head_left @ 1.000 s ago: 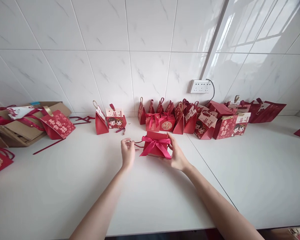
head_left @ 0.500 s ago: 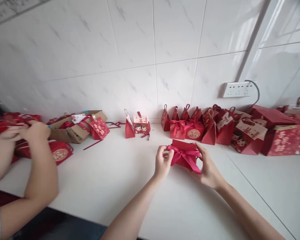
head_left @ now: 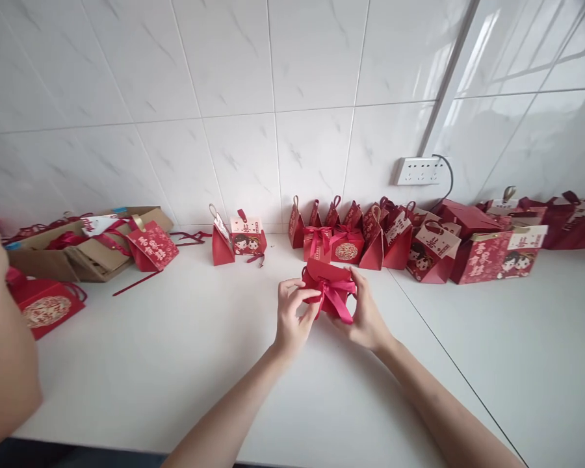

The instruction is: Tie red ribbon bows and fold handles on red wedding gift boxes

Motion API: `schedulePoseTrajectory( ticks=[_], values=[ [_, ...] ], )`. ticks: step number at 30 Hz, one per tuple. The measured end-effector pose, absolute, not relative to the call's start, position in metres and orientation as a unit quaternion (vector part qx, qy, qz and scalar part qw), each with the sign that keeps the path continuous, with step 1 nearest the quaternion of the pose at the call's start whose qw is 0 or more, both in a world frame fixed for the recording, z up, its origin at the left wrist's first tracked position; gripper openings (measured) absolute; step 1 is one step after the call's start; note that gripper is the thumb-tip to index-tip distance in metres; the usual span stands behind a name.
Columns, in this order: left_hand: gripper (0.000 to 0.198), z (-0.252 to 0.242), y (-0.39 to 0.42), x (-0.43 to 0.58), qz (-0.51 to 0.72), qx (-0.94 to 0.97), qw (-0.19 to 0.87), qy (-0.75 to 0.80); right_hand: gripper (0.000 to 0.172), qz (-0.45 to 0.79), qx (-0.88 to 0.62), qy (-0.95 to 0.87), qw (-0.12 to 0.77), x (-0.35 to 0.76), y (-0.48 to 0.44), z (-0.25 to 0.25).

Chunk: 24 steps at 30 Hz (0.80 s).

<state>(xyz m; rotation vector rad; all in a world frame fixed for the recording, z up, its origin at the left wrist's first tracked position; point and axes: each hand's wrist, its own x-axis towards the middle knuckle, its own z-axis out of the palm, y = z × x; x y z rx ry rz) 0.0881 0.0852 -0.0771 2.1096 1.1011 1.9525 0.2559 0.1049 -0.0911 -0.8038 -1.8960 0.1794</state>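
Observation:
Between my two hands, just above the white tabletop, is a small red gift box (head_left: 324, 270) with its flat panel tilted up. A bright pink-red ribbon bow (head_left: 338, 296) is tied across its front, its tails hanging down to the right. My left hand (head_left: 295, 312) pinches the ribbon at the left side of the bow between thumb and fingers. My right hand (head_left: 368, 315) grips the box by its right side, fingers curled around behind it. The underside of the box is hidden.
Several red gift boxes (head_left: 348, 250) with loop handles line the wall, reaching far right. Two more boxes (head_left: 248, 244) stand left of centre. An open cardboard carton (head_left: 95, 260) holds ribbons and boxes. Another person's arm (head_left: 4, 338) is at the left edge. A power strip (head_left: 420, 171) is on the wall.
The view has swung to the right, so everything sits further left. My left fingers have shifted from the bow's left loop toward its knot. The right hand keeps its hold on the box.

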Motion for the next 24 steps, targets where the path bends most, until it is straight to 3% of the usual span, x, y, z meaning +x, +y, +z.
schedulePoseTrajectory(
  ticks=[6,24],
  values=[
    [0.018,-0.079,0.080,0.091,0.600,0.737,-0.082,0.302,0.097,0.063,-0.321,-0.768,0.551,0.250,0.100,-0.088],
    [0.017,-0.074,0.076,0.087,0.619,0.741,-0.094,0.242,0.097,0.043,-0.299,-0.747,0.592,0.245,0.090,-0.078]
  ],
)
